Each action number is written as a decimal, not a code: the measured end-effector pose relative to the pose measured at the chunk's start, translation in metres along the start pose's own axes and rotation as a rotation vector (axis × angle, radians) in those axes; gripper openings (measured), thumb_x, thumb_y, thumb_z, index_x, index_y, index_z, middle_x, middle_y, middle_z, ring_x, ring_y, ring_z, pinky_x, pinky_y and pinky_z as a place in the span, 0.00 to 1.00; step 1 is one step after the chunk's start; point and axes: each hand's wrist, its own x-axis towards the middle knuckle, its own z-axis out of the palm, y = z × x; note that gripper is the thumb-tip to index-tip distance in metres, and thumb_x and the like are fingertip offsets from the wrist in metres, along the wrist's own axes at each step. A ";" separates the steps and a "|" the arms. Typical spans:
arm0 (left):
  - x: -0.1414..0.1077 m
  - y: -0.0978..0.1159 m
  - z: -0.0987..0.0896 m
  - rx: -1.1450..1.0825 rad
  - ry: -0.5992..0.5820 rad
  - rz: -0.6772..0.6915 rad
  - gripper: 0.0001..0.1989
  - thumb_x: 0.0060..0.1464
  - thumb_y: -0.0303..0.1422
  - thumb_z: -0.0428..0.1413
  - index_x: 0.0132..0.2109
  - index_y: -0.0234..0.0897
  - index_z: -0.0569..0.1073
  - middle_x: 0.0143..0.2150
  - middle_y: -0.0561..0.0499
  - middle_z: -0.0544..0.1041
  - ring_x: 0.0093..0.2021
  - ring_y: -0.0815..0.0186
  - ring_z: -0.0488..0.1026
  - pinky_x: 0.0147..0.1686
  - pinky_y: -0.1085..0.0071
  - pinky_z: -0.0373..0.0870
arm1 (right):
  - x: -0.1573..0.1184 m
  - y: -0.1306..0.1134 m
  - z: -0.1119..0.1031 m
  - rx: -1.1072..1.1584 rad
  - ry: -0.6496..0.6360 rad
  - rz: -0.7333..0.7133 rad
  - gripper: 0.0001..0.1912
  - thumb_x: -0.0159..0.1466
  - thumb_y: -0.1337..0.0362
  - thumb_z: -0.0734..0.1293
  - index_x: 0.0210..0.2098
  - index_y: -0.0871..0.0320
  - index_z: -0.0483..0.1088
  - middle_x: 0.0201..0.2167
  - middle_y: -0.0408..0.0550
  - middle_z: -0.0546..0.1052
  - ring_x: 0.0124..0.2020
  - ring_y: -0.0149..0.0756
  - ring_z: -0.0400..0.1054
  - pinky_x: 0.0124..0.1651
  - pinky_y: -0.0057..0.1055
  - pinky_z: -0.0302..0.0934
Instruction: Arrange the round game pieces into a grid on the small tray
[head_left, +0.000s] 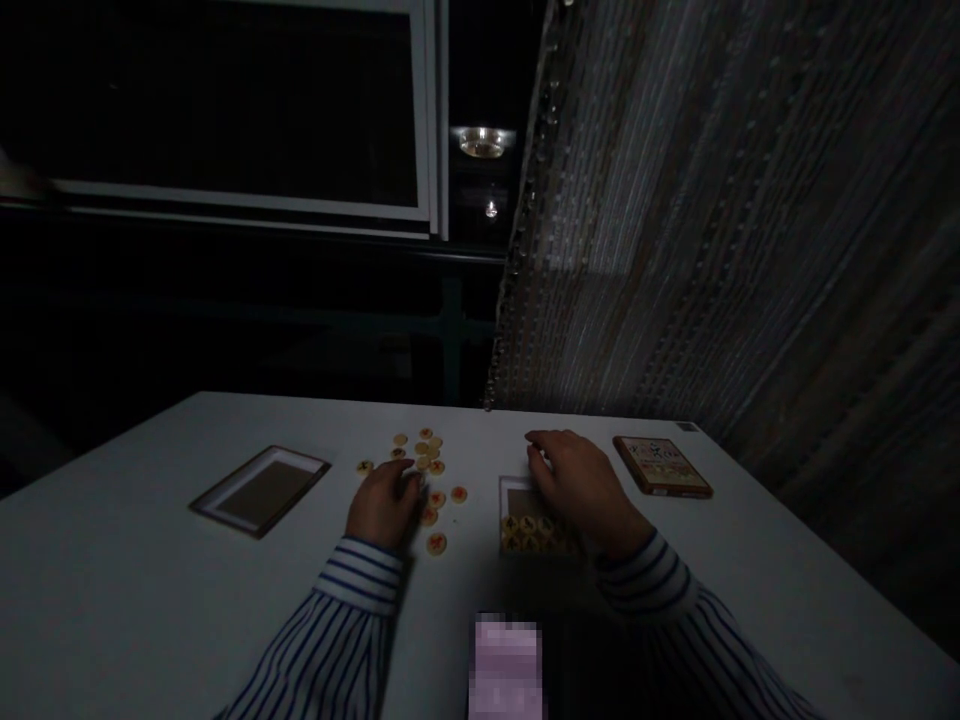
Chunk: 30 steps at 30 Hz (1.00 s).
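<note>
On this white table (150, 590), lower middle, I can't tell if the left hand (381, 508) by round yellow pieces (436, 498) or right hand (589, 490) over a clear flat box (524, 500) holds any, but bumps could scatter them.

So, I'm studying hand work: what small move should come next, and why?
Probably, the left hand should pick up a loose red-marked piece and bring it to the open box: the piece lies beside that hand, while the box, partly hidden by the right hand, shows rows of pieces at its near end and bare floor beyond.
</note>
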 end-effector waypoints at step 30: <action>0.001 -0.006 0.016 0.282 -0.006 0.078 0.17 0.52 0.38 0.46 0.38 0.34 0.75 0.45 0.42 0.74 0.47 0.57 0.68 0.49 0.62 0.60 | 0.009 -0.071 0.083 0.000 -0.101 -0.325 0.11 0.62 0.66 0.55 0.37 0.58 0.67 0.34 0.48 0.72 0.38 0.36 0.62 0.40 0.34 0.49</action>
